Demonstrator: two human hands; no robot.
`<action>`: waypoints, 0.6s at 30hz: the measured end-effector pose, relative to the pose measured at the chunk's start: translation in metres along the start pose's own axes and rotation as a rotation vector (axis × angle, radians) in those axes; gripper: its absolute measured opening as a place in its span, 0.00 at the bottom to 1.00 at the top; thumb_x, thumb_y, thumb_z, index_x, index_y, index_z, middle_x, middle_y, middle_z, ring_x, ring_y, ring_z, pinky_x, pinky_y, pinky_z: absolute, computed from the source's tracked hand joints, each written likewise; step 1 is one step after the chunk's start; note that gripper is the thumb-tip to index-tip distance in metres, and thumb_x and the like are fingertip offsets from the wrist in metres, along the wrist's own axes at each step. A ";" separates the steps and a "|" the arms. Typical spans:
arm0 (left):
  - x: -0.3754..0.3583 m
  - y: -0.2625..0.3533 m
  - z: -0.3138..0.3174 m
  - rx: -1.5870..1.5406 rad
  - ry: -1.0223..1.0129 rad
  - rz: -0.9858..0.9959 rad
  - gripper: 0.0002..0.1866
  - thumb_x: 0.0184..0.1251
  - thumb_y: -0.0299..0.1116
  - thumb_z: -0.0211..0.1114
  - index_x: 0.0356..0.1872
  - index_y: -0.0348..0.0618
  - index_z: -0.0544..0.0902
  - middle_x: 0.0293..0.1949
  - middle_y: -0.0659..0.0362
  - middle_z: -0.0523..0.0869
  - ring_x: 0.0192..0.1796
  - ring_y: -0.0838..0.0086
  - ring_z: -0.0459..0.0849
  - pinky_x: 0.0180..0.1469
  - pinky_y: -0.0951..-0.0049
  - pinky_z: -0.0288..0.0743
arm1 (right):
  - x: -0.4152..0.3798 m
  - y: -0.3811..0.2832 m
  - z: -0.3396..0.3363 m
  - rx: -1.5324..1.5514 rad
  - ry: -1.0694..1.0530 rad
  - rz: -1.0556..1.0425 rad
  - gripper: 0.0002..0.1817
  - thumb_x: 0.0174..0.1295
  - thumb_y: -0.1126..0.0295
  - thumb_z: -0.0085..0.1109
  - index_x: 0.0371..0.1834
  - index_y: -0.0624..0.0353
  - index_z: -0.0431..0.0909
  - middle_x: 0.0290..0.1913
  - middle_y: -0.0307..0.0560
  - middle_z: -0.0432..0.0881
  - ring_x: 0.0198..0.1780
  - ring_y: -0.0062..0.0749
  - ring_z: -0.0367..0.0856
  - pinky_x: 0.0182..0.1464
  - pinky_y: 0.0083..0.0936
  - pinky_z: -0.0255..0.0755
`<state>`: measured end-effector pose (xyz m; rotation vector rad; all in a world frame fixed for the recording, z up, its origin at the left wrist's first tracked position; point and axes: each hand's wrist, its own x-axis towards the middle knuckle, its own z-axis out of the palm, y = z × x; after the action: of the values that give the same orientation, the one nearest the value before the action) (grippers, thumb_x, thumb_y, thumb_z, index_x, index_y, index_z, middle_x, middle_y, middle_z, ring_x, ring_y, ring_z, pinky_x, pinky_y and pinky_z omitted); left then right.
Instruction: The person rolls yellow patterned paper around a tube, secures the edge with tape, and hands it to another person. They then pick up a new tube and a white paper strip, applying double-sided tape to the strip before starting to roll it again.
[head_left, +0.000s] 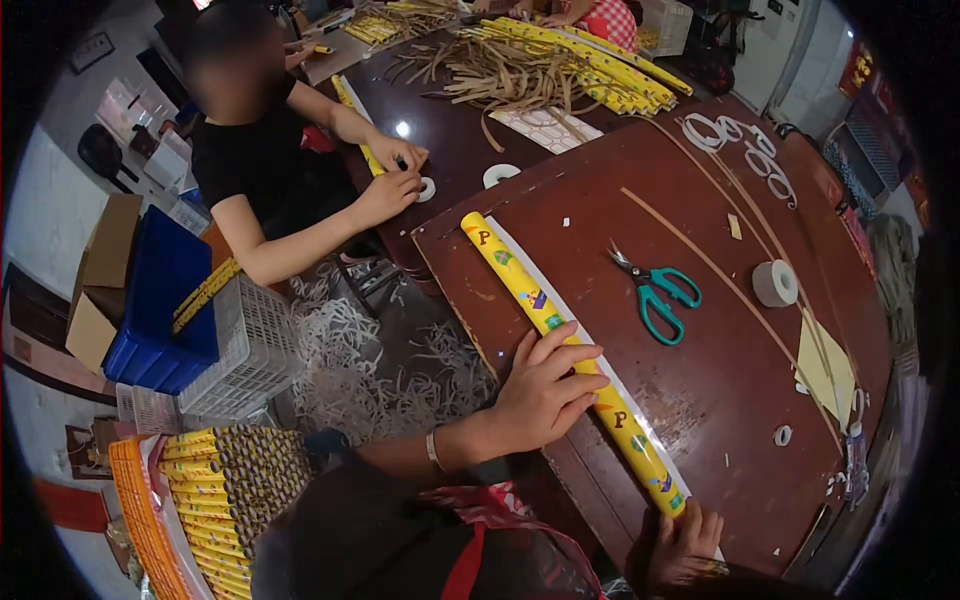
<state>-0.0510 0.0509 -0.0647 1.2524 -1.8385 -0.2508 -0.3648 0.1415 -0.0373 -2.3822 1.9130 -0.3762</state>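
Note:
A yellow roll of printed wrapping paper (528,292) with a white edge strip lies slantwise along the near side of the brown table. My left hand (550,390), a band at its wrist, lies across the middle of the roll with its fingers outstretched and slightly apart. At the roll's lower end, my right hand (688,545) has its fingers bent over the paper; its palm is in shadow. Scissors (655,292) with teal handles lie spread on the tabletop beyond the roll. Further right stands a white tape roll (775,284).
Opposite, a person (290,150) handles another yellow roll. Brown strips (510,75) and yellow rolls (620,85) are heaped at the back. White rings (705,132) and long thin strips (700,250) lie on the right. Crates (245,345) and paper shreds (350,355) fill the floor.

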 end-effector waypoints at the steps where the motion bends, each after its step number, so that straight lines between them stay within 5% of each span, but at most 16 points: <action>1: -0.001 0.001 0.000 0.013 -0.009 0.012 0.11 0.57 0.32 0.70 0.43 0.50 0.88 0.59 0.60 0.80 0.71 0.53 0.67 0.67 0.45 0.57 | 0.001 0.000 -0.004 -0.009 0.010 0.004 0.23 0.55 0.68 0.65 0.53 0.65 0.75 0.43 0.61 0.73 0.43 0.59 0.71 0.47 0.51 0.66; 13: -0.006 0.006 -0.012 0.036 -0.126 0.057 0.11 0.56 0.33 0.71 0.41 0.59 0.88 0.56 0.65 0.80 0.68 0.59 0.69 0.64 0.31 0.54 | 0.006 -0.043 -0.030 0.026 -0.006 0.039 0.27 0.49 0.73 0.69 0.54 0.63 0.74 0.51 0.60 0.73 0.51 0.59 0.71 0.53 0.51 0.67; 18: -0.014 0.004 -0.027 0.173 -0.161 0.132 0.16 0.56 0.32 0.70 0.46 0.61 0.87 0.56 0.68 0.80 0.65 0.63 0.72 0.64 0.31 0.53 | 0.008 -0.046 -0.011 0.088 0.048 -0.031 0.27 0.45 0.78 0.71 0.52 0.62 0.75 0.44 0.55 0.78 0.44 0.54 0.75 0.47 0.47 0.71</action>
<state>-0.0321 0.0722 -0.0535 1.2506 -2.1099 -0.1247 -0.3220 0.1453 -0.0166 -2.3700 1.8391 -0.5131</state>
